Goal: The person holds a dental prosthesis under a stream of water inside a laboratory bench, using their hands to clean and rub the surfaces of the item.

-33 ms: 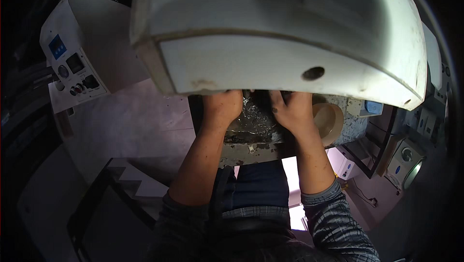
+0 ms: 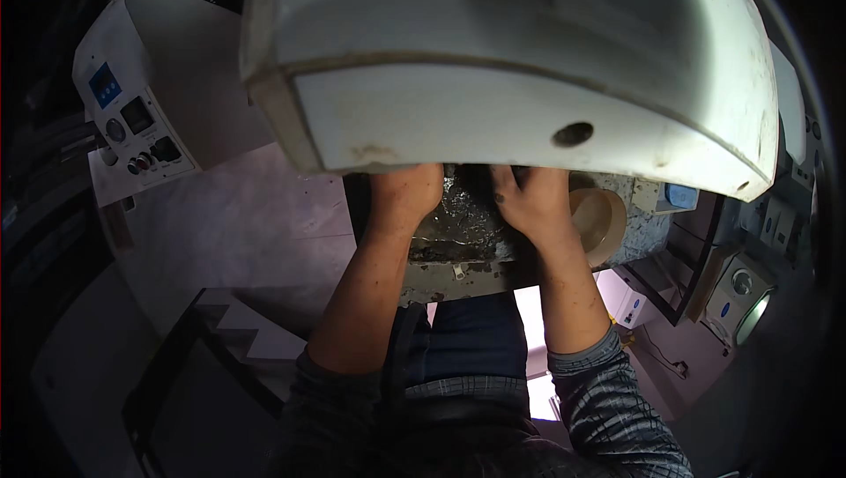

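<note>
My left hand [image 2: 408,191] reaches under the front edge of a white machine hood [image 2: 493,117]. It looks curled closed, and the hood hides its fingertips and whatever they grip. To its right, my right hand [image 2: 536,200] is also partly under the hood, with the thumb showing on its inner side. Its fingers bend inward out of sight, so what they hold cannot be made out. Between the two hands lies a dark, wet-looking, gritty tray [image 2: 463,218] with a worn front rim. A round tan bowl [image 2: 599,224] stands just right of my right wrist.
A small box with a blue thing [image 2: 680,196] in it sits at the bench's right. A white control panel [image 2: 137,130] with knobs is at the far left. White machines [image 2: 740,297] stand low at the right, near a cable [image 2: 661,355]. A dark frame [image 2: 167,372] is lower left.
</note>
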Action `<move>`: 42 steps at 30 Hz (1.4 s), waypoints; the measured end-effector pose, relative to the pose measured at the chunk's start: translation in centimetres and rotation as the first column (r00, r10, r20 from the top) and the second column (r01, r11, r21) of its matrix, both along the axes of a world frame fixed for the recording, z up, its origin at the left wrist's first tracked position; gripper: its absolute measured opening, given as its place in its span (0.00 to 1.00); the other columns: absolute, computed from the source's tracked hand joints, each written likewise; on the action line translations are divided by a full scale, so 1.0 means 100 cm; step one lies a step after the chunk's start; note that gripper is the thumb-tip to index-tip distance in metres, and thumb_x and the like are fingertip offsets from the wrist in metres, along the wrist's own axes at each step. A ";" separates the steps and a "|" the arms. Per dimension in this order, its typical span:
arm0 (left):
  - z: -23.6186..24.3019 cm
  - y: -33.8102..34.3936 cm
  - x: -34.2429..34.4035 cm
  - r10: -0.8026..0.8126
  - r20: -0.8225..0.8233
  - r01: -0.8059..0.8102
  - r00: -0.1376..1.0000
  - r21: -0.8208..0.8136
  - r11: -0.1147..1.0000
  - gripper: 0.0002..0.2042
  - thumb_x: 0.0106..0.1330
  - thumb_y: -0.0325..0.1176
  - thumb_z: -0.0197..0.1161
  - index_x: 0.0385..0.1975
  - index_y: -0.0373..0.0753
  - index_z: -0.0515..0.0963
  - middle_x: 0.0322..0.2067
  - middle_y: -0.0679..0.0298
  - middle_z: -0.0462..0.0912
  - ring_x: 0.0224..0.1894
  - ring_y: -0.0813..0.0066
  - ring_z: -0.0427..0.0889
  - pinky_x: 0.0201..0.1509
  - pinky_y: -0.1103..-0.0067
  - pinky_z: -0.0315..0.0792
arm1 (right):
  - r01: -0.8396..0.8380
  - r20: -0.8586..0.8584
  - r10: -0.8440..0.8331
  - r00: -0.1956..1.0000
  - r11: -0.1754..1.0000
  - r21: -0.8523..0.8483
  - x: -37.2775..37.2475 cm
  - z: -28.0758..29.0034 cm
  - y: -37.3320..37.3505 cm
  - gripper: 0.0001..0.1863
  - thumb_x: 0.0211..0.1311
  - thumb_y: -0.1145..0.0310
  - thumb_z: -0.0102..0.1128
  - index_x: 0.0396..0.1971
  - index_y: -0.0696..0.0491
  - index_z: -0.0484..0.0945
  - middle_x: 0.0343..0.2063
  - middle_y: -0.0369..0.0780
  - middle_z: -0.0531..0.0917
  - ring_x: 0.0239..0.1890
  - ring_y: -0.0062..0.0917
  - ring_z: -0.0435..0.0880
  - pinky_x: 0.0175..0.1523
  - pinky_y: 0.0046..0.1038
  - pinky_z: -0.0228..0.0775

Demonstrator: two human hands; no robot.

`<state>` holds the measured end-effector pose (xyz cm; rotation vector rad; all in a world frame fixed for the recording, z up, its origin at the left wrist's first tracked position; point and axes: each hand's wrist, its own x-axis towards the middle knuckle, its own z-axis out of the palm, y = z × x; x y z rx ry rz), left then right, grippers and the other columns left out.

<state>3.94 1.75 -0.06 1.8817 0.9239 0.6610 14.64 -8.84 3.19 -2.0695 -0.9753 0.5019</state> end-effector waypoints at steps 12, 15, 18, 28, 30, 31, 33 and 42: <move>0.026 0.012 0.010 -0.035 -0.075 0.017 0.997 -0.238 0.971 0.05 0.56 0.23 0.53 0.27 0.32 0.77 0.27 0.53 0.80 0.29 0.60 0.79 0.35 0.69 0.72 | 0.110 -0.029 -0.108 0.994 0.991 0.081 -0.006 -0.006 0.008 0.10 0.48 0.78 0.59 0.33 0.61 0.78 0.30 0.50 0.81 0.35 0.44 0.81 0.42 0.37 0.71; 0.015 0.015 0.011 -0.021 0.046 0.036 0.999 -0.359 0.933 0.04 0.58 0.21 0.53 0.27 0.32 0.76 0.27 0.56 0.80 0.28 0.65 0.79 0.35 0.72 0.72 | 0.162 -0.131 -0.141 0.981 0.974 0.161 -0.007 -0.019 0.006 0.08 0.48 0.77 0.60 0.31 0.62 0.78 0.27 0.50 0.81 0.32 0.43 0.81 0.40 0.36 0.71; 0.023 0.008 0.008 0.181 0.158 -0.031 0.971 -0.666 0.745 0.11 0.55 0.13 0.52 0.37 0.30 0.74 0.33 0.59 0.79 0.33 0.74 0.78 0.32 0.79 0.71 | 0.156 -0.175 -0.141 0.974 0.985 0.073 -0.007 -0.022 -0.001 0.05 0.49 0.77 0.60 0.27 0.62 0.78 0.22 0.48 0.81 0.28 0.40 0.82 0.37 0.33 0.72; 0.011 0.006 0.013 0.185 0.258 0.036 0.948 -0.667 0.744 0.11 0.53 0.10 0.49 0.34 0.27 0.73 0.31 0.58 0.78 0.29 0.75 0.78 0.27 0.80 0.71 | 0.217 -0.304 -0.201 0.931 0.976 0.020 -0.005 -0.028 0.001 0.05 0.52 0.77 0.58 0.27 0.62 0.80 0.22 0.50 0.82 0.27 0.29 0.84 0.34 0.27 0.72; 0.008 0.010 0.017 0.192 0.267 0.021 0.945 -0.633 0.774 0.08 0.54 0.10 0.50 0.30 0.27 0.73 0.28 0.58 0.78 0.27 0.74 0.78 0.23 0.81 0.71 | 0.197 -0.263 -0.165 0.951 0.975 0.101 -0.005 -0.026 0.004 0.05 0.52 0.77 0.58 0.28 0.62 0.80 0.20 0.48 0.82 0.24 0.27 0.83 0.33 0.27 0.71; 0.008 0.010 0.015 0.181 0.254 0.028 0.950 -0.649 0.760 0.09 0.54 0.10 0.49 0.32 0.26 0.73 0.29 0.57 0.78 0.27 0.75 0.78 0.24 0.81 0.71 | 0.186 -0.241 -0.148 0.959 0.972 0.141 -0.006 -0.025 0.006 0.05 0.52 0.77 0.58 0.28 0.62 0.80 0.20 0.48 0.81 0.23 0.27 0.82 0.32 0.26 0.70; 0.018 0.008 0.010 0.153 0.216 0.041 0.964 -0.694 0.719 0.12 0.53 0.10 0.47 0.36 0.25 0.72 0.31 0.57 0.79 0.27 0.76 0.77 0.25 0.82 0.70 | 0.184 -0.247 -0.147 0.958 0.974 0.134 -0.007 -0.028 0.004 0.05 0.52 0.77 0.58 0.28 0.62 0.80 0.19 0.47 0.81 0.23 0.26 0.82 0.32 0.26 0.70; 0.021 0.009 0.007 0.118 0.094 -0.032 0.989 -0.633 0.774 0.11 0.55 0.10 0.48 0.36 0.26 0.71 0.32 0.57 0.78 0.27 0.78 0.78 0.25 0.84 0.71 | 0.193 -0.312 -0.139 0.940 0.969 0.152 -0.010 -0.024 0.006 0.08 0.52 0.79 0.56 0.33 0.62 0.80 0.26 0.49 0.83 0.30 0.31 0.85 0.37 0.26 0.72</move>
